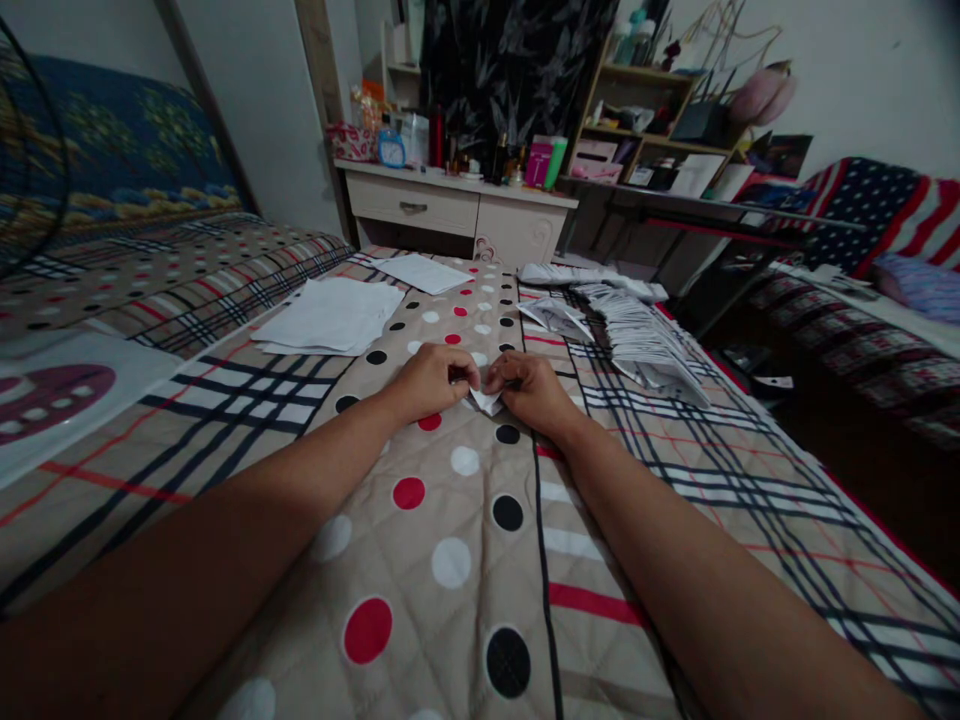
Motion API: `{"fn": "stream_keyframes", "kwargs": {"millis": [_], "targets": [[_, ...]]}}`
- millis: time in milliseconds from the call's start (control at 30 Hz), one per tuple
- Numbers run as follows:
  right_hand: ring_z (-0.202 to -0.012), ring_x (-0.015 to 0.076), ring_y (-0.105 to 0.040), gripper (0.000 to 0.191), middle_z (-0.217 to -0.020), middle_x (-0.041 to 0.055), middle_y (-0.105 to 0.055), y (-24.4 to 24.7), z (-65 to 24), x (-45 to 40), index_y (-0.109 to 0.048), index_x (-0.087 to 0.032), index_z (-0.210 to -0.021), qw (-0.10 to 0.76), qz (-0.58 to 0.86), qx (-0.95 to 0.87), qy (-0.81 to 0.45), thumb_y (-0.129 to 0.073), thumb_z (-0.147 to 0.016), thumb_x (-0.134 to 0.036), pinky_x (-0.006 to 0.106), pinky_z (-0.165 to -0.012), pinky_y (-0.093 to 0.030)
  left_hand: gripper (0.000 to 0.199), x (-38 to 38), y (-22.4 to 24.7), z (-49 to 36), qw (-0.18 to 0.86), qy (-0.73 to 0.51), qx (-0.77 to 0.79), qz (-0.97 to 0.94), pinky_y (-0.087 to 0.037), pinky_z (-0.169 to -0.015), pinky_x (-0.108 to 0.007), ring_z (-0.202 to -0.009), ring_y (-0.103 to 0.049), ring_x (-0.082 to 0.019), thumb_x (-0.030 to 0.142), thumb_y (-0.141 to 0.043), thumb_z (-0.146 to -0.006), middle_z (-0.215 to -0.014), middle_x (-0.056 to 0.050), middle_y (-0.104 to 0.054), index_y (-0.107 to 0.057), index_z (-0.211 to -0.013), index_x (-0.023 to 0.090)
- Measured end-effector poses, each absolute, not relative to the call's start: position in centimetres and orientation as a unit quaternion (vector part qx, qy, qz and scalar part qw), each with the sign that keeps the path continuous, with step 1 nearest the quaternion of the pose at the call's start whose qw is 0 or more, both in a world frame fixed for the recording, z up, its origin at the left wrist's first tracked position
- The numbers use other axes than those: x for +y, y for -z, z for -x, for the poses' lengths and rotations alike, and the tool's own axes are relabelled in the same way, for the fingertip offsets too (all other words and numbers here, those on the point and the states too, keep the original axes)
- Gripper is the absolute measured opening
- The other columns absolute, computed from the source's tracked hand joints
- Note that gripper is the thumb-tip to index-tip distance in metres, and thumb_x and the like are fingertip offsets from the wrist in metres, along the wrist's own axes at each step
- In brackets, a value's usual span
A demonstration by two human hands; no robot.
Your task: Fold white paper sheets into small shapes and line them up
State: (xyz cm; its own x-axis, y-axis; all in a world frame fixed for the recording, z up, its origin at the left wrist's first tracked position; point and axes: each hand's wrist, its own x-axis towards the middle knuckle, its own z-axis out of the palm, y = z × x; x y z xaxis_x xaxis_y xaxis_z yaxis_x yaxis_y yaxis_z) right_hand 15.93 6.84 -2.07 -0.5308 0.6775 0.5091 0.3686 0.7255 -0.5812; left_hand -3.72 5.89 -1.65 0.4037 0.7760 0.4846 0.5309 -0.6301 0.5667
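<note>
A small folded piece of white paper is pinched between my two hands over the middle of the bedspread. My left hand grips its left side with thumb and fingers closed. On the right side, my right hand holds it the same way, and the fingers partly cover the paper. Left of my hands lies a stack of white paper sheets, with another white sheet farther back. To the right sits a long row of folded papers, packed close together.
The patterned bedspread spreads under everything. A white bag with a dark red print lies at the left. Behind the bed stand a white dresser with an alarm clock and bottles, and a wooden shelf. The bed's edge runs along the right.
</note>
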Motion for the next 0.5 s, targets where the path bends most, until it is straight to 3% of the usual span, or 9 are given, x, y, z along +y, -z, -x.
{"fn": "stream_keyframes", "kwargs": {"millis": [500], "targets": [[-0.076, 0.0158, -0.065, 0.036, -0.08, 0.0044, -0.069, 2.06, -15.75, 6.63, -0.072, -0.017, -0.067, 0.365, 0.336, -0.848, -0.188, -0.047, -0.057, 0.008, 0.026, -0.071, -0.048, 0.024, 5.87, 1.58, 3.59, 0.169, -0.37, 0.417, -0.812, -0.039, -0.056, -0.02, -0.057, -0.055, -0.009, -0.001, -0.055, -0.062, -0.065, 0.0, -0.066, -0.073, -0.067, 0.014]]}}
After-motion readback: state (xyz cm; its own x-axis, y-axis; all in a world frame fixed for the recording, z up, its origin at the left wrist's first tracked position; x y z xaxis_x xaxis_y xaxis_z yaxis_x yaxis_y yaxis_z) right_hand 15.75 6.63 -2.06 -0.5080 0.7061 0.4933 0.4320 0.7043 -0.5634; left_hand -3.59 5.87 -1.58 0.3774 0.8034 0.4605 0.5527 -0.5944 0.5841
